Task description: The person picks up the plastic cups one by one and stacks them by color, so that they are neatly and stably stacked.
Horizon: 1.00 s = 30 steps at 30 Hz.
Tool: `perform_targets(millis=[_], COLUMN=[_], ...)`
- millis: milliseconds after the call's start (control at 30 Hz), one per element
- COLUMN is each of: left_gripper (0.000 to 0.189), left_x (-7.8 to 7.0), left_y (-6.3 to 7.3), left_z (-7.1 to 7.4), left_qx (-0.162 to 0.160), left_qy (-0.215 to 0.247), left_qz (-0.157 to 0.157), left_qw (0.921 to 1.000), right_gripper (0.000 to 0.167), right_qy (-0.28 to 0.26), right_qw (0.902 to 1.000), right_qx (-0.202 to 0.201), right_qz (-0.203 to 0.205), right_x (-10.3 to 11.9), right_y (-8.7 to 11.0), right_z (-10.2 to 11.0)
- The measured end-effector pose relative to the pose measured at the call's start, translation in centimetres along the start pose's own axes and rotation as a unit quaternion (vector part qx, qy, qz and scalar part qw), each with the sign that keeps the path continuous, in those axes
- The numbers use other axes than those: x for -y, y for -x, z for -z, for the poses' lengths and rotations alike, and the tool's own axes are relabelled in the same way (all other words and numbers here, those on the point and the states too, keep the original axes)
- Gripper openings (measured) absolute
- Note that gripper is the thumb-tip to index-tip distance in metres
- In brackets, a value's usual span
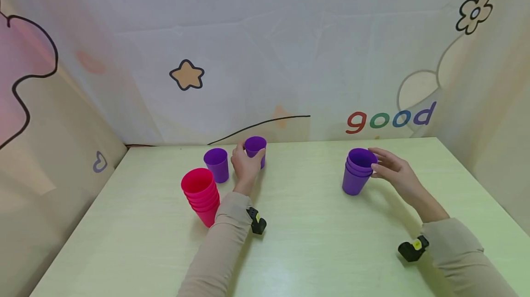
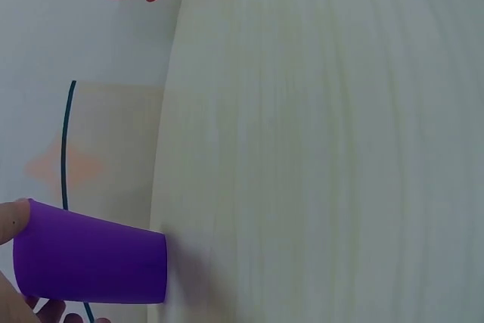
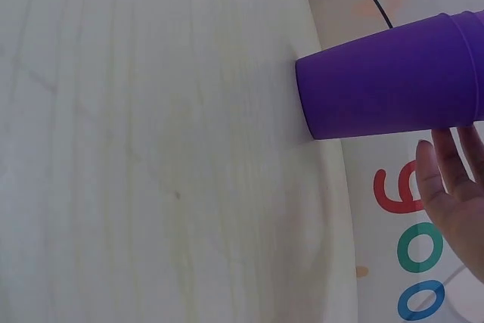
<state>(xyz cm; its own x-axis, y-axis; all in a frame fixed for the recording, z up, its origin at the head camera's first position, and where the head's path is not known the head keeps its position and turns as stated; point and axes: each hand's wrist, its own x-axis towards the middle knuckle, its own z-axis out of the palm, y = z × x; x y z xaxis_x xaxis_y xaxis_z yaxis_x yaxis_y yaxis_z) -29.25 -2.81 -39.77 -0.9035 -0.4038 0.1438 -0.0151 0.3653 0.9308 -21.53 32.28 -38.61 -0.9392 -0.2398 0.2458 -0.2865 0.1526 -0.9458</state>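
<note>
My left hand (image 1: 246,163) grips a purple cup (image 1: 259,158) near its rim, thumb on one side and fingers on the other. In the left wrist view this cup (image 2: 94,259) is upright with its base at the table. A second purple cup (image 1: 219,170) stands just left of that hand. Nearer me is a stack of red cups (image 1: 203,205), partly hidden by my left forearm. On the right, my right hand (image 1: 393,170) touches the side of a stack of purple cups (image 1: 355,182), its fingers fairly straight. In the right wrist view fingertips (image 3: 442,153) rest along the stack's side.
A pale wooden table (image 1: 306,242) lies under everything. Behind it hangs a light printed curtain (image 1: 265,67) with a star, a flower and the word "good". Curtain panels also flank both sides. Each wrist carries a small black camera (image 1: 257,221).
</note>
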Motion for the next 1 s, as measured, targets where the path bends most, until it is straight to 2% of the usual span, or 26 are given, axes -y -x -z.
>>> perform_targets(millis=[200,433,700,1000], left_gripper=[0.056,0.055,0.052,0.052], left_x=[0.2,0.0,-1.2,-2.6], left_y=[0.0,0.1,0.7,1.8], left_z=[0.0,0.1,0.0,0.1], left_qx=[-0.009,-0.016,-0.002,0.010], left_qy=[0.002,0.036,0.098,0.118], left_qz=[-0.020,-0.017,-0.037,-0.066], left_qw=[0.9998,0.9991,0.9945,0.9907], right_gripper=[0.041,0.040,0.037,0.035], right_qy=[-0.035,-0.063,-0.076,-0.076], right_qw=[0.9994,0.9980,0.9970,0.9970], right_qx=[-0.001,-0.006,-0.010,-0.014], right_qz=[0.006,0.004,0.012,0.006], right_x=[-0.1,-0.4,-0.3,-0.4], right_y=[0.0,0.0,0.3,0.3], right_z=[-0.5,-0.8,-1.1,-1.4])
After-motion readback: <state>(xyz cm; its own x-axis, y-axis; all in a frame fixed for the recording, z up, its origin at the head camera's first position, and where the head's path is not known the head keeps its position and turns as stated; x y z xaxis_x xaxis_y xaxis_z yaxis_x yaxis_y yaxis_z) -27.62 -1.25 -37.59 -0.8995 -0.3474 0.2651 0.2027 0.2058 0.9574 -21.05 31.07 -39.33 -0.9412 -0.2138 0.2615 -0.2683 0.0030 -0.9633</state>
